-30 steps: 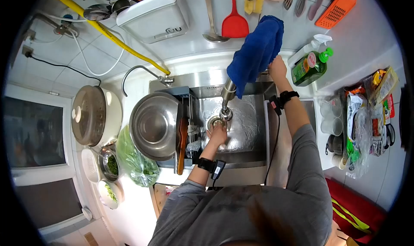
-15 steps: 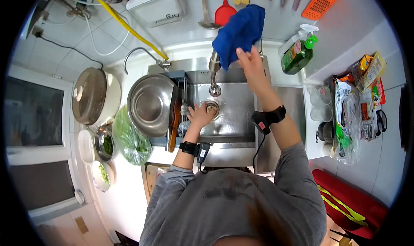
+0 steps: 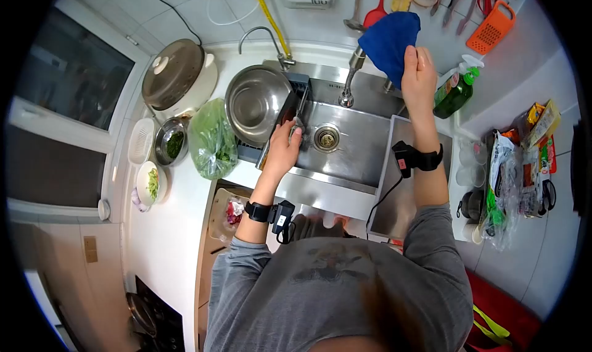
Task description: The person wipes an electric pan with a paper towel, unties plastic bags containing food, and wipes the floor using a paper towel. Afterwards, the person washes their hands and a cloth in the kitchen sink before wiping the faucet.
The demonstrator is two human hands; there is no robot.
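Observation:
My right hand [image 3: 419,74] is closed on the edge of a blue cloth [image 3: 391,40], which hangs over the top of the faucet [image 3: 349,83]. Over the left edge of the sink [image 3: 351,157], my left hand [image 3: 284,147] has its fingers apart and holds nothing. It is next to the dark dish rack, where a steel bowl [image 3: 251,105] sits tilted, and it partly covers a knife there. The round drain [image 3: 326,138] shows in the sink.
A bag of greens [image 3: 211,142], a lidded pot [image 3: 176,74] and bowls stand on the left counter. A green soap bottle [image 3: 455,96], glasses [image 3: 472,164] and packets [image 3: 501,179] are at the right. Utensils hang behind.
My left hand has left the drain and moved to the rack's side. My right hand let go of the faucet handle area and took hold of the cloth. The water stream has stopped.

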